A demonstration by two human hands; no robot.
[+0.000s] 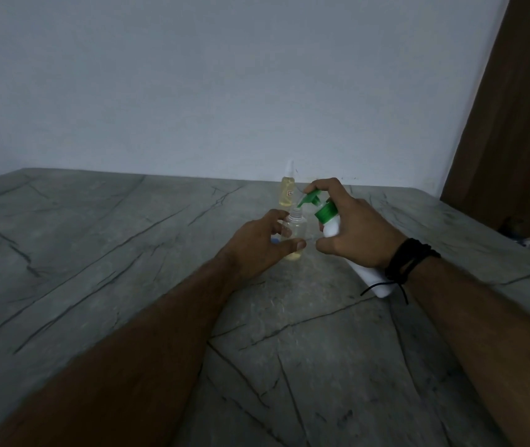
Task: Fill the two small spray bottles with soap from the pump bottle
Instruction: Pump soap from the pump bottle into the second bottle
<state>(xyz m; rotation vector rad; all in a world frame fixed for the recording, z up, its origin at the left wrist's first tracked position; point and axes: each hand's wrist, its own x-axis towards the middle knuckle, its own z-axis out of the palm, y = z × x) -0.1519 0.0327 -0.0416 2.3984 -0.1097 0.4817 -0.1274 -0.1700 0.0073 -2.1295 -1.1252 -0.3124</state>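
The left hand (259,241) pinched the open spray bottle (293,235) upright mid-table, the right hand (352,227) wrapped the tilted pump bottle (331,225) at its 3 o'clock; the nozzle wanted holding dead over the neck, pressed gently, I reckoned.

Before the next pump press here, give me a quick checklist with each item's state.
1. Open bottle uncapped: ok.
2. Left hand steadying it: ok.
3. Pump bottle held in right hand, tilted: ok.
4. Green spout over the neck: ok, just above it.
5. Room left in the open bottle: ok, only a little soap at the bottom.
6. Far bottle filled and capped: ok.
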